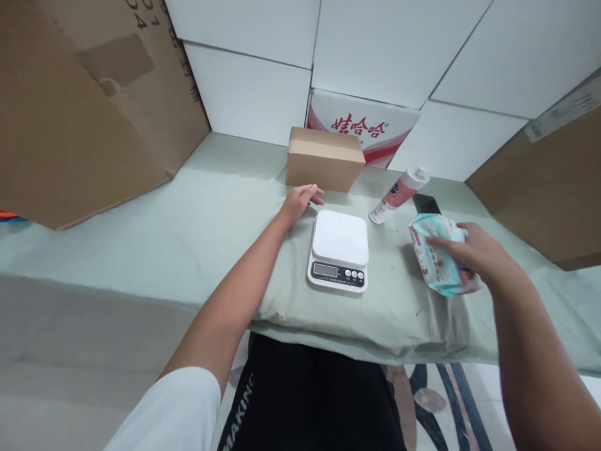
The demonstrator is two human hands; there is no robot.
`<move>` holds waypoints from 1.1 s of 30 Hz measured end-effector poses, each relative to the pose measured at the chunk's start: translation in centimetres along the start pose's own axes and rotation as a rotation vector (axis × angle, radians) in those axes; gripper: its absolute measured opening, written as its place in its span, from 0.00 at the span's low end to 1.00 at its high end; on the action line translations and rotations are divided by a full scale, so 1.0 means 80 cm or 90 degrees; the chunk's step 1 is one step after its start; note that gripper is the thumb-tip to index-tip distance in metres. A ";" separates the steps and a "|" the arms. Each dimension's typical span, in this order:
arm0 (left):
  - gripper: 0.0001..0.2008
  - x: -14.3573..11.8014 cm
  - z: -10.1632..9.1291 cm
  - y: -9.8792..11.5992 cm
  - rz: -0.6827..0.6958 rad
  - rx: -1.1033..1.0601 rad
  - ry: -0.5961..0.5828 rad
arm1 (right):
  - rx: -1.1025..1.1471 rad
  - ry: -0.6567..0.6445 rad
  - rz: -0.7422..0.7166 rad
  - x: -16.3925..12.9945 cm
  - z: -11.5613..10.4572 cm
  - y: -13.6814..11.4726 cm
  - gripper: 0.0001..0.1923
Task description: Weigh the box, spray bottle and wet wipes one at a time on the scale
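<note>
Right hand gripping a soft packet, contents hidden, right of a white scale on green cloth, left hand loosely open near a small brown box, its top closed, pink-and-white bottle between scale and packet, farther back.

**Soft pack in right hand, left hand beside scale**

Right hand grips teal-and-white soft pack, thumb across its face. Left hand, fingers loosely extended, sits between white digital scale and small cardboard box. Pink-and-white bottle stands right of the scale. Red-and-white carton behind box. Pale green cloth underneath. Large cardboard cartons at both sides.
</note>
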State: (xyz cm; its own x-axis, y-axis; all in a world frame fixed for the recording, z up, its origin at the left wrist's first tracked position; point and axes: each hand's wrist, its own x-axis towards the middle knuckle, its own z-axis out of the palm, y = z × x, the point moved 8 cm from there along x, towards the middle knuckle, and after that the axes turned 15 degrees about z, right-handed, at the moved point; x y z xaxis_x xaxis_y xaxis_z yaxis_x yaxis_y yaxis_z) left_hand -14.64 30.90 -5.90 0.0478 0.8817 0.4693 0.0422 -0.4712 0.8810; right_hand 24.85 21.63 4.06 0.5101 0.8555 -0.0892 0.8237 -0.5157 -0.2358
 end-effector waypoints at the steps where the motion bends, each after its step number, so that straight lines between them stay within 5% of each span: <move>1: 0.28 0.000 0.000 -0.001 -0.002 0.001 0.003 | -0.050 0.047 0.030 0.009 -0.001 -0.004 0.36; 4: 0.28 0.000 -0.002 -0.002 -0.008 0.005 0.012 | -0.113 0.086 0.127 0.028 0.006 -0.021 0.40; 8: 0.25 -0.002 -0.013 0.008 0.034 0.047 0.059 | -0.079 0.097 0.109 0.027 0.015 -0.053 0.40; 16: 0.15 -0.018 -0.096 0.032 0.143 0.245 0.455 | 0.220 0.301 -0.210 -0.077 -0.031 -0.141 0.21; 19: 0.14 -0.018 -0.113 0.014 0.129 0.226 0.521 | 0.238 0.319 -0.158 -0.070 -0.035 -0.132 0.24; 23: 0.15 -0.014 -0.124 -0.017 0.092 0.180 0.548 | 0.208 0.261 0.050 -0.031 -0.014 -0.057 0.31; 26: 0.19 -0.007 -0.122 -0.036 0.059 0.144 0.520 | 0.184 0.241 0.072 -0.035 0.009 -0.027 0.29; 30: 0.26 0.008 -0.102 -0.044 0.058 0.065 0.402 | 0.297 0.293 -0.218 -0.084 0.020 -0.093 0.16; 33: 0.30 0.014 -0.089 -0.041 0.062 0.044 0.338 | 0.410 0.087 -0.365 -0.082 0.049 -0.182 0.19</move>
State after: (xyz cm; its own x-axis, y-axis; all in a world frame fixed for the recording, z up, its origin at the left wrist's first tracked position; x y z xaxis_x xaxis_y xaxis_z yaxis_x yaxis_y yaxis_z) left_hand -21.81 33.61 -7.84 -0.4544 0.7156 0.5305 0.1290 -0.5363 0.8341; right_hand 8.52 23.68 4.27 0.1183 0.9408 0.3178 0.6835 0.1550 -0.7133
